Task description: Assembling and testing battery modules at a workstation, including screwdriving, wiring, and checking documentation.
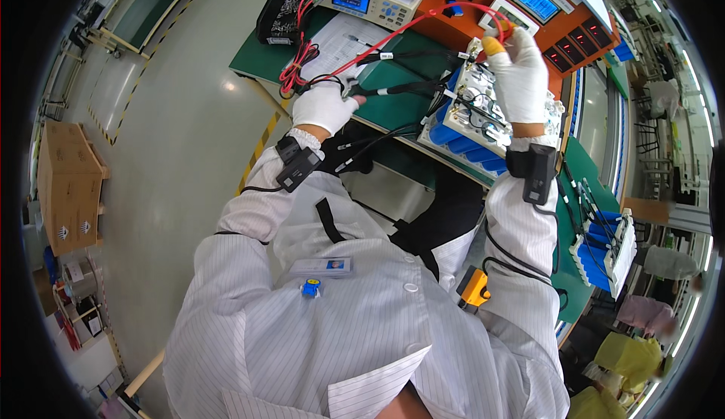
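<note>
My right hand (pixel 519 75), in a white glove with yellow-orange fingertips, is closed over the battery pack. It pinches the end of a red test lead (pixel 430 13), whose tip its fingers hide. Below it stands the battery pack (pixel 461 128), with blue cells, a white top and black wires. To the left, my white-gloved left hand (pixel 323 108) is closed at the end of a black cable (pixel 393 89) near the table edge. The exact grip is partly hidden. Coiled red leads (pixel 293 75) lie just beyond this hand.
A white meter (pixel 370 2) and an orange test unit (pixel 445 19) with lit displays stand at the back. A black bin (pixel 281 11) of small parts and a paper sheet (pixel 340 45) share the green table (pixel 253 53). Another blue-and-white pack (pixel 604 249) is at right.
</note>
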Motion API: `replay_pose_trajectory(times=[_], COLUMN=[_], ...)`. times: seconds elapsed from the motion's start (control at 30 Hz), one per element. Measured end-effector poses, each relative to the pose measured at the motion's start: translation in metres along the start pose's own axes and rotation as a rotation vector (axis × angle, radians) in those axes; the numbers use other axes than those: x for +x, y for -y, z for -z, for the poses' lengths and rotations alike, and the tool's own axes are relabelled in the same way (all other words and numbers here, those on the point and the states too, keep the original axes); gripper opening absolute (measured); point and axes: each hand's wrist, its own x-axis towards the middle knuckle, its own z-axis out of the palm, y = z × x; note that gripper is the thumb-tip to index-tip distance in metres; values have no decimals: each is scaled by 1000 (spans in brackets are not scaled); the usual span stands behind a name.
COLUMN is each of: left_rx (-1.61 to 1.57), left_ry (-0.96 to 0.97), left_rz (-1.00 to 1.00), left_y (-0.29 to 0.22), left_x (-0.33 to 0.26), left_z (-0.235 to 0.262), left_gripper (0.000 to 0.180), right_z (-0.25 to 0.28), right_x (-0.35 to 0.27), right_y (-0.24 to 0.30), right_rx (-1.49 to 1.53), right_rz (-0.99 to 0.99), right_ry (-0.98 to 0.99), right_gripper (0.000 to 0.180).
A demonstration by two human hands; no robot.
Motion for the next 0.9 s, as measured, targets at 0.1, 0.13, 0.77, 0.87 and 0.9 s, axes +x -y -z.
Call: replay_pose_trajectory(times=[0.1, 0.13, 0.77, 0.87, 0.9], left_rx=[-16, -19, -750, -1055, -1103], left_ry=[-105, -140, 191, 472, 499], left_rz=[1, -5, -410, -365, -366], left_y=[7, 8, 45, 53, 31], left_x=[9, 11, -14, -16, -28], left_z=[-17, -20, -34, -36, -28], left_gripper=[56, 56, 13, 21, 22], right_z=[-3, 0, -5, -56, -68], right_x=[-2, -2, -101, -136, -145], right_y=[-5, -2, 69, 46, 30], right_rx=[71, 68, -224, -168, -250], right_rz=[-67, -66, 312, 284, 230], right_ry=[-80, -87, 150, 254, 314], right_gripper=[39, 39, 17, 17, 16])
